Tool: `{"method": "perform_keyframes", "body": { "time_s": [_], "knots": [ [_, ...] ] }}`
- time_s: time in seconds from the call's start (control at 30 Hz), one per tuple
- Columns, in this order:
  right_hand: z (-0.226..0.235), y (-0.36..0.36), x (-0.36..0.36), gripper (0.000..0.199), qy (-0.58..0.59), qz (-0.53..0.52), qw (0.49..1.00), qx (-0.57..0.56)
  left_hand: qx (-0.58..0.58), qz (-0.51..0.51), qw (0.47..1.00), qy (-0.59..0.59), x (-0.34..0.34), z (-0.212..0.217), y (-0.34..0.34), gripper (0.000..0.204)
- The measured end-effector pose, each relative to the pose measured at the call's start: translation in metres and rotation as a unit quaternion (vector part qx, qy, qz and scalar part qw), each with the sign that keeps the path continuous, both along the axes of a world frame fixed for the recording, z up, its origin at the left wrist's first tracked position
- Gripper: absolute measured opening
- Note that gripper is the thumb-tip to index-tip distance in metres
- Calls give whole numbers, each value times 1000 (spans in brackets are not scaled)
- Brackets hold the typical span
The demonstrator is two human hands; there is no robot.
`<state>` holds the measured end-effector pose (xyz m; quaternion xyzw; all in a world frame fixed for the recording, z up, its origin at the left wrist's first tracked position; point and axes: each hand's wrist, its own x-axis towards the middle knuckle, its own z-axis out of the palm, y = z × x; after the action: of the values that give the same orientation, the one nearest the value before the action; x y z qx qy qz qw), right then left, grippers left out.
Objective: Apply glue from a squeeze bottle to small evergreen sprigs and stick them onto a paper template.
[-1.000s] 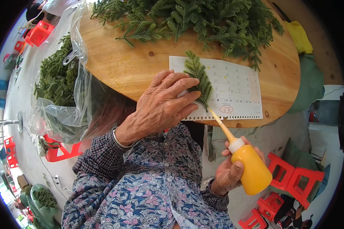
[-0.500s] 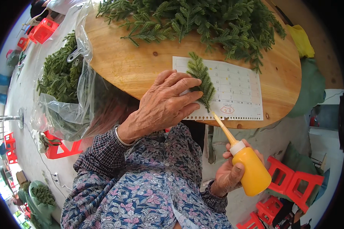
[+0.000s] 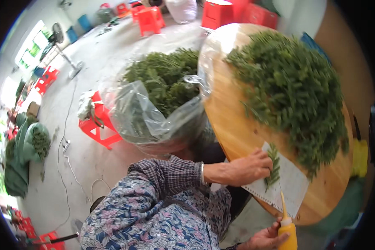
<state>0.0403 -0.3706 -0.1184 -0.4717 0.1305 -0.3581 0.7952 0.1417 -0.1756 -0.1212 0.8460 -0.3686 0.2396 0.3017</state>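
Note:
My left hand (image 3: 253, 167) is closed at the left edge of a green artificial fir sprig (image 3: 273, 168), its fingers curled and partly hidden. The sprig is over a white calendar sheet (image 3: 295, 177) with a punched edge, near the round table's front. In my right hand (image 3: 264, 240) is a yellow squeeze bottle (image 3: 287, 236) with a white collar and a long thin nozzle. The nozzle points up toward the sheet, its tip a little apart from the sprig's lower end. A fine pale strand seems to run up from the tip.
Green fir sprigs (image 3: 298, 91) are heaped on the wooden table (image 3: 227, 112). Left of it stands a clear plastic bag (image 3: 143, 118) full of sprigs. Beyond are a red stool (image 3: 98, 121), a standing fan (image 3: 58, 35) and a white cable (image 3: 73, 171) on the floor.
The view has swung left, showing more of the room. My left fingers, earlier stretched across the sprig, are now curled at its edge. The nozzle tip has drawn away from the sprig's lower end.

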Motion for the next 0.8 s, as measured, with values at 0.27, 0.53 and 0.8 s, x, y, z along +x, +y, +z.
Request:
{"method": "perform_keyframes", "body": {
  "time_s": [0.27,0.53,0.8],
  "knots": [
    [-7,-21,20,47,-49,18,998,-24,-8,18,998,-61,-3,22,24,18],
    [5,-35,32,48,-78,37,995,48,11,412,872,-264,-8,74,178,13],
    [15,-32,41,44,-76,-12,995,63,70,498,855,-128,-7,34,216,13]
  ]
}}
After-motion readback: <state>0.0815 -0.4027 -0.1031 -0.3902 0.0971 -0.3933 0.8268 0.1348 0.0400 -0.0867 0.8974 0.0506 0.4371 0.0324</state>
